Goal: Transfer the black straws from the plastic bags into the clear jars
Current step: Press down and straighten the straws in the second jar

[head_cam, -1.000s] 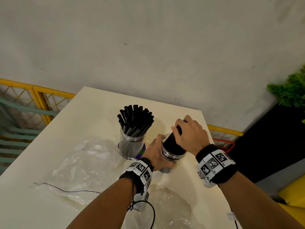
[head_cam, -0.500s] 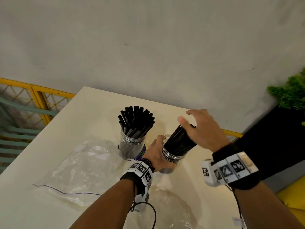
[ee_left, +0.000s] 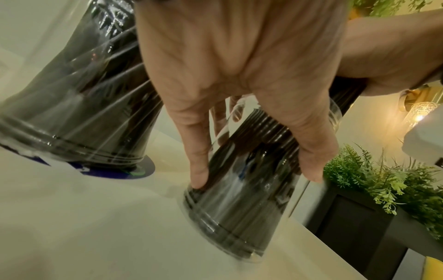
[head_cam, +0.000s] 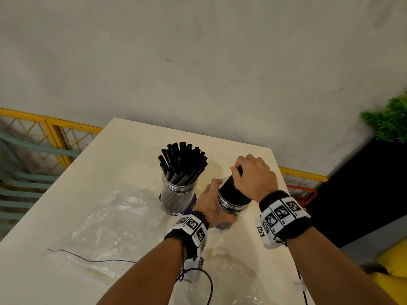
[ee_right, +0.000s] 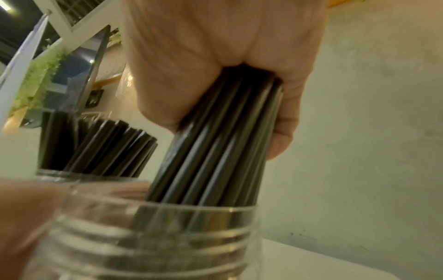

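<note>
Two clear jars stand on the cream table. The left jar is full of black straws that fan out above its rim. My left hand grips the side of the right jar and tilts it, its base edge on the table. My right hand is wrapped round the top of a bundle of black straws whose lower ends stand inside that jar. Empty plastic bags lie at the left and near the front edge.
A thin dark tie lies on the left bag. The table ends close to the right of the held jar, with a black planter and green plant beyond. A yellow railing runs behind the table at the left.
Half a second ago my right hand was spread open above the leaning straws. It has come back down and closed round the bundle's top. My left hand has stayed on the jar.
</note>
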Action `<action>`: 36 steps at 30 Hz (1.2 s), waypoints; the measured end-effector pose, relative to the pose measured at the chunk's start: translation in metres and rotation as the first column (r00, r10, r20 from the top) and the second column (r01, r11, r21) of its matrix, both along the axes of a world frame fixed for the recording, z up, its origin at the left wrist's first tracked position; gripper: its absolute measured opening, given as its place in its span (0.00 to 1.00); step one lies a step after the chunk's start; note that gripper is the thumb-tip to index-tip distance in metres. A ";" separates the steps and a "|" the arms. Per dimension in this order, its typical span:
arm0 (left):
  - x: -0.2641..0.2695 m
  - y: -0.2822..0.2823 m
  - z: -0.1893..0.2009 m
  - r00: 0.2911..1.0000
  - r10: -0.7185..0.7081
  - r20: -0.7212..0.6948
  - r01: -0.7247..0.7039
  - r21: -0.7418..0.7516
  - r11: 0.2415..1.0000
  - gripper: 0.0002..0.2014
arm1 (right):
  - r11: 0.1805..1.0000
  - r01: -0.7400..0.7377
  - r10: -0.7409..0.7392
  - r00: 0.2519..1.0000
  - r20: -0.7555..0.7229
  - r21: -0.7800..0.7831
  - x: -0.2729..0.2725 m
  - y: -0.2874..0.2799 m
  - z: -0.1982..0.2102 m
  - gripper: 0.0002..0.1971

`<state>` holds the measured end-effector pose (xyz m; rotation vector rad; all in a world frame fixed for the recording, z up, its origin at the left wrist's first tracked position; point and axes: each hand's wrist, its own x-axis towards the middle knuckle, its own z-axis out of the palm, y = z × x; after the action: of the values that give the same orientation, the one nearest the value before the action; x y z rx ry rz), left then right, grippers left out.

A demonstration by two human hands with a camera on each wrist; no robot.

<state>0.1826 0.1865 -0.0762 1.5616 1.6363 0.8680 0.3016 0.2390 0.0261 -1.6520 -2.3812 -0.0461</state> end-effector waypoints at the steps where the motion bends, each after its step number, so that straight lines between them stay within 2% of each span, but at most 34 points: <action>1: 0.001 0.000 0.001 1.000 -0.002 0.000 0.002 -0.004 1.000 0.51 | 0.998 0.011 -0.009 0.999 0.037 -0.055 0.000 0.004 0.002 0.16; 2: 0.001 0.000 0.001 1.000 -0.002 0.003 0.002 -0.009 1.000 0.51 | 0.991 0.014 -0.008 0.999 0.049 -0.135 0.002 0.008 0.007 0.19; 4: 0.001 0.000 0.001 1.000 -0.002 0.005 0.002 -0.013 1.000 0.51 | 0.964 -0.007 -0.006 0.999 -0.048 -0.266 0.008 0.016 0.020 0.24; 6: 0.000 0.001 0.001 1.000 -0.002 0.010 0.002 -0.011 1.000 0.51 | 0.973 -0.026 -0.012 0.986 -0.167 -0.227 0.016 0.022 0.032 0.25; 8: 0.000 0.001 0.001 1.000 -0.008 0.024 0.008 -0.009 1.000 0.51 | 0.990 -0.017 -0.013 0.979 -0.205 -0.139 0.024 0.022 0.040 0.26; 11: 0.001 0.001 0.003 1.000 -0.015 0.021 0.015 -0.010 1.000 0.51 | 0.992 -0.042 0.009 0.964 -0.266 -0.120 0.027 0.010 0.039 0.27; 12: 0.001 0.001 0.003 1.000 -0.015 0.018 0.015 -0.012 1.000 0.50 | 0.989 -0.071 0.038 0.968 -0.249 -0.126 0.024 0.003 0.038 0.30; 14: 0.001 0.001 0.005 1.000 -0.015 0.011 0.015 -0.017 1.000 0.49 | 0.981 -0.121 0.111 0.991 -0.074 -0.152 0.016 -0.007 0.028 0.34; 16: 0.001 0.001 0.006 1.000 -0.011 0.005 0.011 -0.023 1.000 0.48 | 0.980 -0.129 0.146 0.984 0.106 -0.153 0.011 -0.009 0.016 0.31; 17: 0.001 0.001 0.006 1.000 -0.008 0.002 0.008 -0.025 1.000 0.49 | 0.983 -0.124 0.141 0.983 0.117 -0.136 0.010 -0.007 0.012 0.27; 19: 0.002 0.001 0.005 1.000 -0.005 -0.004 0.005 -0.030 1.000 0.51 | 0.992 -0.101 0.102 0.995 0.015 -0.071 0.011 -0.005 0.006 0.19; 22: 0.002 0.002 0.004 1.000 0.004 0.004 -0.004 -0.032 0.999 0.51 | 0.996 -0.059 0.059 0.998 -0.004 0.070 0.014 -0.011 -0.006 0.16; 24: 0.002 0.002 0.003 1.000 0.001 0.013 -0.001 -0.036 0.999 0.51 | 0.996 -0.022 0.022 1.000 -0.007 0.083 0.013 -0.014 -0.008 0.15; 27: 0.001 0.002 0.004 1.000 0.000 0.000 0.000 -0.044 0.999 0.50 | 0.999 -0.037 0.041 0.995 -0.087 0.040 0.011 -0.010 -0.002 0.13; 29: 0.001 0.003 0.004 1.000 0.001 -0.007 -0.001 -0.043 0.999 0.49 | 0.996 -0.085 0.086 0.993 -0.079 0.019 0.014 -0.003 0.002 0.13; 32: 0.002 0.004 0.004 1.000 -0.004 -0.005 0.003 -0.045 0.999 0.49 | 0.971 -0.145 0.146 0.989 -0.011 -0.190 0.018 0.008 0.010 0.16; 34: 0.002 0.004 0.005 1.000 -0.010 -0.006 0.010 -0.051 0.999 0.50 | 0.936 -0.168 0.144 0.985 -0.099 -0.309 0.021 0.014 0.020 0.19; 36: 0.001 0.004 0.006 1.000 -0.016 -0.005 0.015 -0.056 0.998 0.50 | 0.947 -0.154 0.088 0.968 -0.233 -0.283 0.027 0.016 0.031 0.20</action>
<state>0.1838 0.1902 -0.0706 1.5370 1.6363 0.8037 0.3286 0.2550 0.0566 -1.5296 -2.4016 0.5164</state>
